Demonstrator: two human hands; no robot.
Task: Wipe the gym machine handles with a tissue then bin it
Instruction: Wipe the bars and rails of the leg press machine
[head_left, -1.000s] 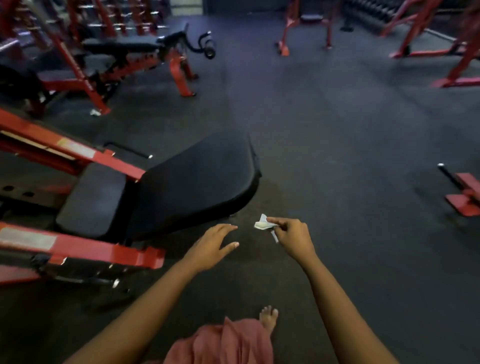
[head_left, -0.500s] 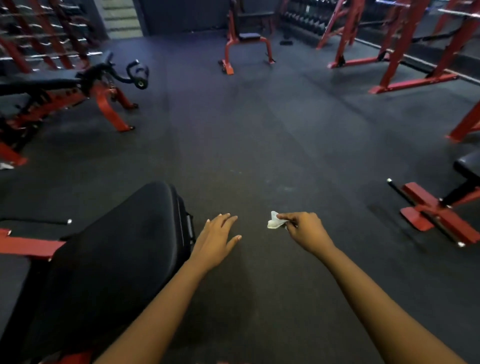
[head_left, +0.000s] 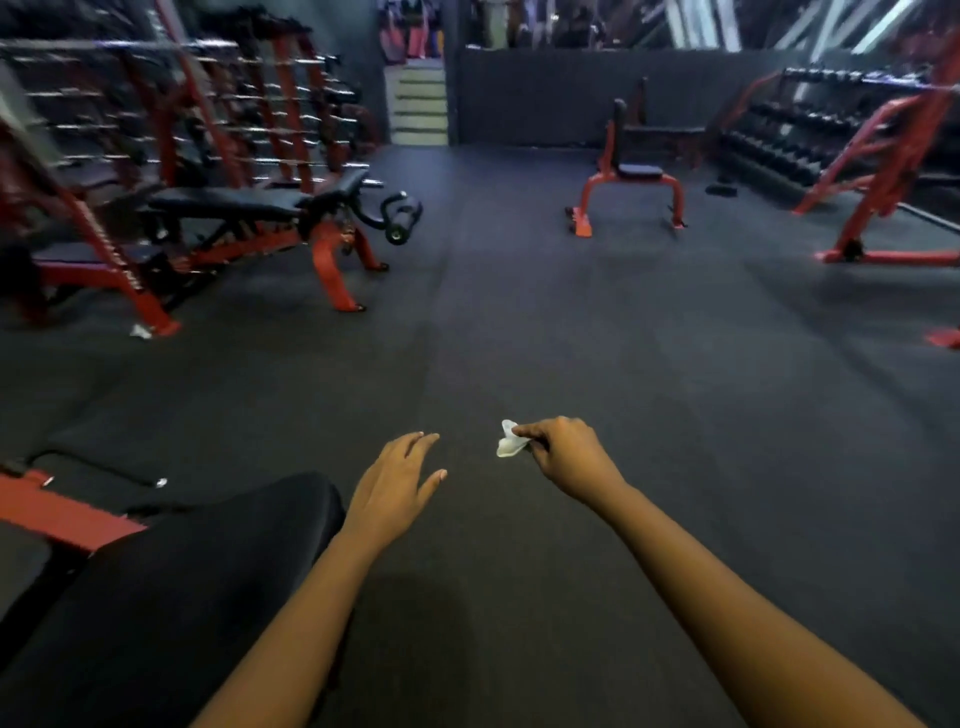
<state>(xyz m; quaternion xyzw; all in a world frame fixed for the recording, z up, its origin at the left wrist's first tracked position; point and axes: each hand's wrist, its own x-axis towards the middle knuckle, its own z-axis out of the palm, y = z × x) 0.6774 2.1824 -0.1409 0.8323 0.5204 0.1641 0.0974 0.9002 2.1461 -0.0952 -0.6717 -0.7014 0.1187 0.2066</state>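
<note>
**Head view: tissue pinched in my right hand above the gym floor**

Dark rubber floor (head_left: 571, 322) filled most of what I saw, running back to a short flight of pale steps (head_left: 420, 104) at the far wall. At my lower left sat the big black pad (head_left: 156, 597) of a machine, with a piece of its red frame (head_left: 57, 512) showing beside it. Further off on the left stood a red rack (head_left: 208, 104) loaded with bars, blurred, and in front of it a long black padded bench (head_left: 249, 202) on red legs. Across the room were a red-legged upright seat (head_left: 631, 176) and, to its right, a dumbbell rack (head_left: 779, 140).

Both my bare forearms reached forward over the floor. My left hand (head_left: 395, 488) was released, palm down, fingers straight and slightly spread, just beside the pad's near edge; I could not tell whether it touched the pad. My right hand (head_left: 563, 457) was curled, pinching the small white crumpled tissue (head_left: 506, 444) between thumb and fingertips. The tissue stuck out to the left of that hand, held in the air between my two hands.
</note>
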